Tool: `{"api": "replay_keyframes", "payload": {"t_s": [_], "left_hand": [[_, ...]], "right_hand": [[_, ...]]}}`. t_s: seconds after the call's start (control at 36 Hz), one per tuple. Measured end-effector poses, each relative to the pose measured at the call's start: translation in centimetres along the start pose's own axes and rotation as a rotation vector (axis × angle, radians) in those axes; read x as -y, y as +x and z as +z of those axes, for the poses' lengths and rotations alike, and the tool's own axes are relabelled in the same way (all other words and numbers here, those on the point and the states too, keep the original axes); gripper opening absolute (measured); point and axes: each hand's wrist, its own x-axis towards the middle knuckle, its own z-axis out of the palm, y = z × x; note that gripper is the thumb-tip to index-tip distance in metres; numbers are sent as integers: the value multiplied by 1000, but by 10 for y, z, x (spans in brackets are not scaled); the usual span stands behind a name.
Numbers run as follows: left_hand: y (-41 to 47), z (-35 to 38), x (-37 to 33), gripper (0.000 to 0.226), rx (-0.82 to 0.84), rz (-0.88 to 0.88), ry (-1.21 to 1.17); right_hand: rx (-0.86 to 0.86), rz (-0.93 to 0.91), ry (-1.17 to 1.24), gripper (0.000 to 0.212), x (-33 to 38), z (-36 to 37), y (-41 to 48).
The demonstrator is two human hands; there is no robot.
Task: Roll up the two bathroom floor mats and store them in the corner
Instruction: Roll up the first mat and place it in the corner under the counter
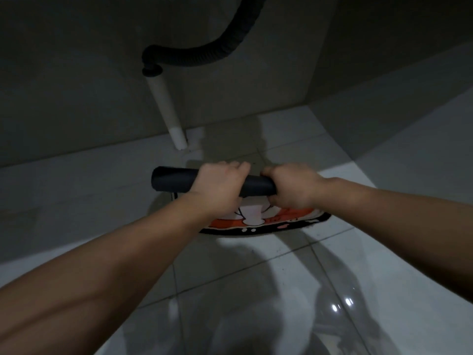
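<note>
A floor mat lies on the white tiled floor, partly rolled. Its rolled part [174,182] is a dark tube showing the black underside. The flat part [256,221] nearest me shows an orange, white and black cartoon print with a rounded edge. My left hand [217,184] grips the roll near its middle. My right hand [291,187] grips its right end. Both hands wrap over the top of the roll. A second mat is not visible.
A white drain pipe [166,108] slants down to the floor just beyond the roll, joined to a black corrugated hose [204,56] above. Grey walls meet in a corner [311,98] at the back right. Glossy floor tiles [256,290] spread toward me.
</note>
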Motion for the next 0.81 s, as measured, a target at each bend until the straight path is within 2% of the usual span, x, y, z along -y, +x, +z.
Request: {"api": "replay_keyframes", "payload": {"t_s": [0.11, 0.17, 0.25, 0.33, 0.44, 0.53, 0.58, 0.64, 0.69, 0.81], "left_hand": [[6, -3, 5, 40, 317, -126, -293], [7, -3, 7, 36, 366, -187, -427], [8, -3, 8, 30, 385, -197, -444], [6, -1, 7, 26, 329, -165, -362], [-2, 5, 6, 20, 124, -73, -166], [-5, 8, 6, 24, -60, 9, -6], [-5, 8, 5, 28, -103, 24, 28], [-3, 8, 5, 30, -93, 21, 26], [0, 7, 5, 33, -41, 3, -36], [5, 7, 6, 41, 134, -105, -220]], "right_hand": [[-310, -177, -311, 30, 1, 14, -7], [-436, -237, -389, 32, 2, 16, -9], [-502, -251, -407, 32, 2, 20, -6], [-479, -245, -360, 38, -1, 22, -3], [-158, -139, -182, 50, 0, 6, -3], [32, -21, 5, 47, -5, -7, 0], [108, 26, 119, 41, -8, -9, 1], [100, 47, 112, 35, -7, -9, 1], [24, 41, -4, 30, -4, -6, -2], [-275, -126, -310, 27, -3, 9, -7]]}}
